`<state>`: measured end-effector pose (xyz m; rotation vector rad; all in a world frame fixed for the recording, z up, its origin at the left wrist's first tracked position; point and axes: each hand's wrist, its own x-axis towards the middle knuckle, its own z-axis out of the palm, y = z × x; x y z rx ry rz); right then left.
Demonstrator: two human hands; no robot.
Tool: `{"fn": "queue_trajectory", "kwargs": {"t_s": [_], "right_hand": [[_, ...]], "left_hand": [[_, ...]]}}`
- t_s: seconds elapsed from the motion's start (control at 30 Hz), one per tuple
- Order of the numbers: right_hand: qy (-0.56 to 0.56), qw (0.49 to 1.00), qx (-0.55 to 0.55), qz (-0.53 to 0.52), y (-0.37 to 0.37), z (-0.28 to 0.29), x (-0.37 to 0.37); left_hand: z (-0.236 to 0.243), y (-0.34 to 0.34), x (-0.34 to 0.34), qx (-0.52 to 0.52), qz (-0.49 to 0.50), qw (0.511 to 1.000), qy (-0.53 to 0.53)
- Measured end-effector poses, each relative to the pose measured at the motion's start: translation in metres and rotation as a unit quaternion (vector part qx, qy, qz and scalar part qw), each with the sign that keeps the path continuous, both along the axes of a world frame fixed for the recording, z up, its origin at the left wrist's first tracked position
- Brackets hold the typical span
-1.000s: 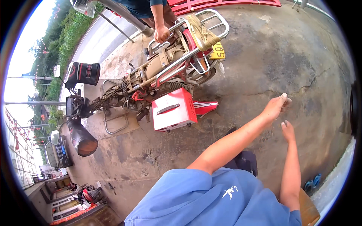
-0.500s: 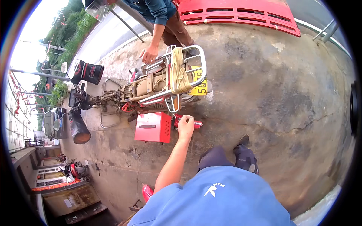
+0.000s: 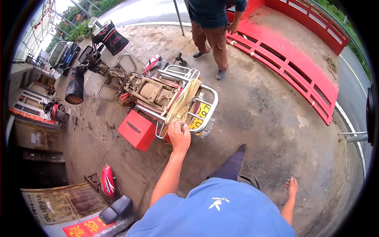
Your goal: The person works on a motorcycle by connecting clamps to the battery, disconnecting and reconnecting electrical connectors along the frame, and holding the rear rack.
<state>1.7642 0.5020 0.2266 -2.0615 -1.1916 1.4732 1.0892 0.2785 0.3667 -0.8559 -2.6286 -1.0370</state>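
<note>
A stripped motorcycle (image 3: 146, 89) stands on the concrete with a chrome rear rack (image 3: 207, 96). A tan strap (image 3: 183, 100) is draped over the rack, and a yellow plate (image 3: 200, 114) hangs below it. My left hand (image 3: 179, 134) is closed around the rack's near rail, just beside the strap's lower end. A red box (image 3: 138, 130) sits at the motorcycle's side, to the left of that hand. My right hand (image 3: 292, 185) hangs low at the right with its fingers spread, holding nothing. My dark trouser leg and shoe (image 3: 233, 160) reach toward the rack.
Another person (image 3: 213, 31) stands beyond the motorcycle, hands off it. A long red railed panel (image 3: 292, 63) lies at the right. A red cover (image 3: 107, 179) and a black seat (image 3: 116, 209) lie at the lower left. A car (image 3: 63, 53) is parked far left.
My left hand has moved from beside the red box up onto the rear rack. The other person has let go of the motorcycle and straightened up. My right hand has come into view.
</note>
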Motion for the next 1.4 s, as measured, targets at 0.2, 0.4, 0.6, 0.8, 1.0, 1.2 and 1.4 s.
{"fn": "queue_trajectory", "kwargs": {"t_s": [0.2, 0.4, 0.6, 0.8, 1.0, 1.2, 1.4], "right_hand": [[-0.101, 0.947, -0.060, 0.299, 0.132, 0.020, -0.045], [-0.118, 0.956, -0.154, 0.220, 0.246, 0.008, -0.036], [-0.133, 0.917, -0.203, 0.316, 0.399, 0.005, -0.099], [-0.136, 0.889, -0.191, 0.394, 0.595, -0.007, -0.232], [0.003, 0.906, -0.185, 0.381, 0.780, -0.028, -0.462], [-0.041, 0.840, -0.106, 0.531, 0.789, -0.051, -0.719], [-0.121, 0.499, 0.031, 0.858, 0.676, 0.005, -0.948]], "left_hand": [[0.009, 0.104, -0.012, 0.070, 0.078, 0.988, -0.111], [-0.008, 0.178, -0.027, -0.043, 0.130, 0.983, -0.120], [-0.018, 0.233, -0.034, -0.166, 0.239, 0.944, -0.153], [-0.009, 0.264, -0.040, -0.173, 0.371, 0.887, -0.213], [0.035, 0.292, -0.054, -0.229, 0.418, 0.845, -0.243], [0.033, 0.305, -0.155, -0.106, 0.497, 0.856, -0.092], [-0.017, 0.281, -0.297, -0.117, 0.605, 0.773, -0.154]]}}
